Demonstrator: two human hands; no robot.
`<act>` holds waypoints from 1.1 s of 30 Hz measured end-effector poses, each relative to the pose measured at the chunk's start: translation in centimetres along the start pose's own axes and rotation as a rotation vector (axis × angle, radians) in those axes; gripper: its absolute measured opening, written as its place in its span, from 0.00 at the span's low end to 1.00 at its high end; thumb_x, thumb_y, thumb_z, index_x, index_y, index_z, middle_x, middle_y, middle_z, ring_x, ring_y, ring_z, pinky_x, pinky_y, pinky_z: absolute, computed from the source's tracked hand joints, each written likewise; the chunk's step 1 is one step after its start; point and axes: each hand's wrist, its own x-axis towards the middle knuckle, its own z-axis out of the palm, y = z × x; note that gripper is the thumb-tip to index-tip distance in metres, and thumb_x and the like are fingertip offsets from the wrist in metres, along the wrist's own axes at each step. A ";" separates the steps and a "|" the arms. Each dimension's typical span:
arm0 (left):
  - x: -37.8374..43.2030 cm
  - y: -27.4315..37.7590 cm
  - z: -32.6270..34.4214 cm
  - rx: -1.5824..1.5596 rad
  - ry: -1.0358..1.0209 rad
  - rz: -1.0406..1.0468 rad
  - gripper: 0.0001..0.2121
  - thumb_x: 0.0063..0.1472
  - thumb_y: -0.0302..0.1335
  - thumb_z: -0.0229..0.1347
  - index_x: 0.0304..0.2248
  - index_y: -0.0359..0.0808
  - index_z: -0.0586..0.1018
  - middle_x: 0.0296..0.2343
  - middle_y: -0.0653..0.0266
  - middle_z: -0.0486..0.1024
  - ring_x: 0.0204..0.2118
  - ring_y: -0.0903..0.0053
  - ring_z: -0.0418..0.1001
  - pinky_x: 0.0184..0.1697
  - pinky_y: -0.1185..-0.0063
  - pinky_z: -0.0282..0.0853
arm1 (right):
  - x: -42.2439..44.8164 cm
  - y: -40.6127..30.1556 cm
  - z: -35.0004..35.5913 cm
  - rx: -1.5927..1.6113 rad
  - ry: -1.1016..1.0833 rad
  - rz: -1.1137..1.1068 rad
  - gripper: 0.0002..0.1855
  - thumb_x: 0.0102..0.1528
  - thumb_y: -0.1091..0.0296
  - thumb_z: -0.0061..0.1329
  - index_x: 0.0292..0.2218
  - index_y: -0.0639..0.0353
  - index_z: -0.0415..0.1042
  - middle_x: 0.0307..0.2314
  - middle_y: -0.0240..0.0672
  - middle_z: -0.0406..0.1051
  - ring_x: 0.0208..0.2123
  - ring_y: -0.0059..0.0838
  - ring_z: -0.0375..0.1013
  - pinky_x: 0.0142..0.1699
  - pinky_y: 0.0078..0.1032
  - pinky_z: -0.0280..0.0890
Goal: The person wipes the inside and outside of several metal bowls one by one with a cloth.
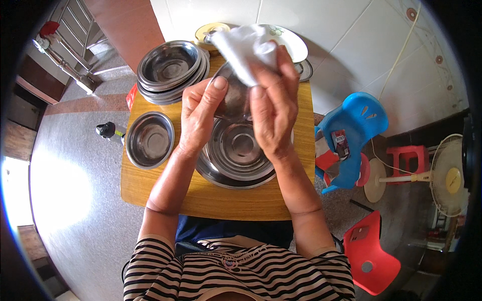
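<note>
Between both hands, above the table, is a metal bowl (pixel 232 98), tilted and partly covered by fingers and cloth. My left hand (pixel 201 109) grips its left rim, thumb on top. In my right hand (pixel 276 101) is a white cloth (pixel 244 45), blurred, pressed near the bowl's right side; the right thumb lies against the bowl. Below the hands, several nested stainless steel bowls (pixel 243 145) rest on the wooden table (pixel 226 203). A single steel bowl (pixel 150 140) stands left of my left forearm. Behind it rises a stack of steel bowls (pixel 169 67).
Against the tiled wall stand a white oval plate (pixel 292 41) and a yellow lid-like item (pixel 201 32). To the right are a blue plastic chair (pixel 361 113) with things on it, a standing fan (pixel 448 177) and a red chair (pixel 371 252). A bottle (pixel 107 130) is at the left.
</note>
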 end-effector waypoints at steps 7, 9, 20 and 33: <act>-0.5 0.7 0.0 0.059 -0.091 0.041 0.18 0.60 0.40 0.48 0.26 0.31 0.76 0.17 0.79 0.65 0.21 0.93 0.57 0.24 0.89 0.53 | 0.2 0.7 -0.5 0.205 0.032 0.123 0.16 0.57 0.62 0.38 0.45 0.57 0.69 0.46 0.44 0.61 0.48 0.36 0.61 0.54 0.26 0.53; -0.6 0.4 -0.2 0.021 -0.139 0.059 0.19 0.60 0.41 0.48 0.26 0.30 0.76 0.17 0.79 0.66 0.21 0.92 0.58 0.24 0.89 0.53 | 0.7 1.7 -1.7 0.319 0.010 0.357 0.22 0.59 0.57 0.35 0.48 0.63 0.64 0.42 0.44 0.62 0.44 0.30 0.62 0.50 0.21 0.55; -0.2 1.6 0.4 0.005 -0.225 -0.012 0.18 0.54 0.39 0.52 0.35 0.29 0.74 0.24 0.73 0.68 0.26 0.88 0.61 0.30 0.89 0.57 | 1.2 0.8 -3.0 0.022 0.026 0.114 0.16 0.51 0.59 0.44 0.38 0.59 0.70 0.28 0.35 0.63 0.29 0.23 0.64 0.26 0.21 0.62; -0.4 0.8 -0.1 0.057 -0.085 0.027 0.18 0.60 0.41 0.49 0.20 0.34 0.72 0.17 0.78 0.65 0.20 0.91 0.57 0.23 0.89 0.52 | 0.6 0.2 -1.9 0.113 0.017 0.153 0.17 0.56 0.62 0.37 0.38 0.63 0.71 0.40 0.44 0.62 0.43 0.34 0.62 0.49 0.27 0.57</act>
